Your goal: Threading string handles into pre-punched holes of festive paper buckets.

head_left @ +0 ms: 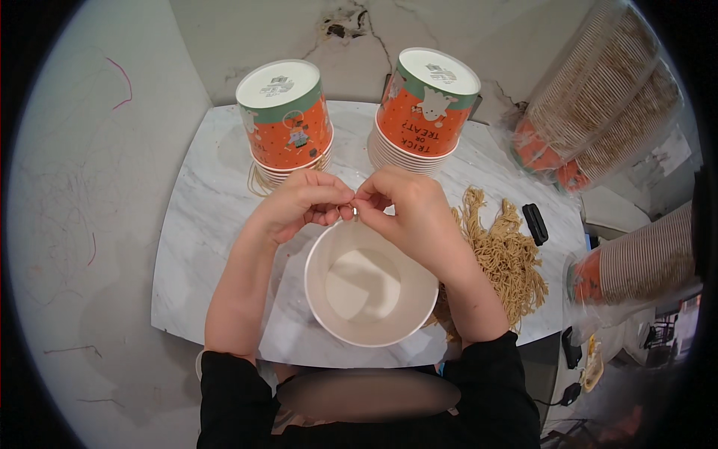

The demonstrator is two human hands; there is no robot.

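A white paper bucket [316, 303] stands open side up near the table's front edge, its pale inside facing me. Over its far rim my left hand [308, 199] and my right hand [407, 209] meet, both closed in a fingertip pinch. Between the fingertips shows a tiny shiny bit, too small to name; the fingers hide most of it. Close by my right forearm lies a heap of tan cords [508, 262], partly covered by that arm.
Two stacks of upside-down orange and green paper buckets, one left [288, 135] and one right [422, 112], stand at the table's back. A small black object [535, 224] lies beside the cords. Plastic-wrapped bucket stacks [598, 90] are at the right. A wall [97, 209] borders the left.
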